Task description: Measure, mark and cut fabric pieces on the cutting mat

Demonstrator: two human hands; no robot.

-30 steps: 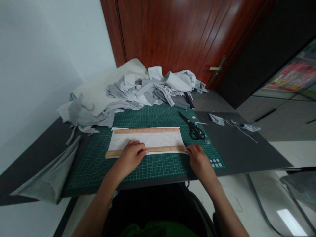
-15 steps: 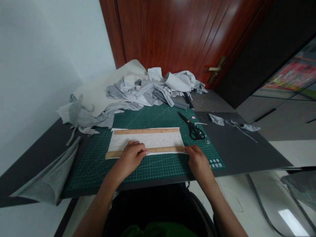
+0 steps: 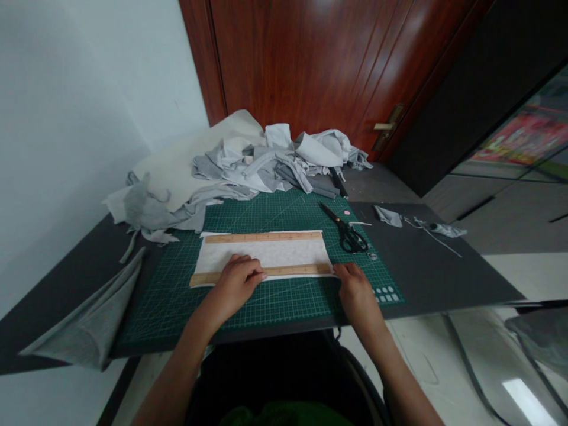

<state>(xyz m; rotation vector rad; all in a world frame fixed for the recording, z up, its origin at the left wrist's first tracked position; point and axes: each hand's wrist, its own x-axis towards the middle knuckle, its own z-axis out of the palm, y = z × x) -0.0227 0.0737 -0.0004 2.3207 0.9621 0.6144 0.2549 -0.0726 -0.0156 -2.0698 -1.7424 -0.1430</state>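
Through the head camera I see the white cloth [image 3: 266,253] flat on the green cutting mat [image 3: 284,303], a far ruler [image 3: 266,236] and a near ruler [image 3: 295,270] along its long edges. My left hand [image 3: 237,279] presses the near ruler; I can't tell whether it grips. My right hand [image 3: 356,288] pinches the cloth's near right corner. Scissors [image 3: 341,224] lie right of the cloth, fabric scraps [image 3: 266,165] beyond it.

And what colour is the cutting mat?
The cutting mat is green with pale grid lines; best view: head.
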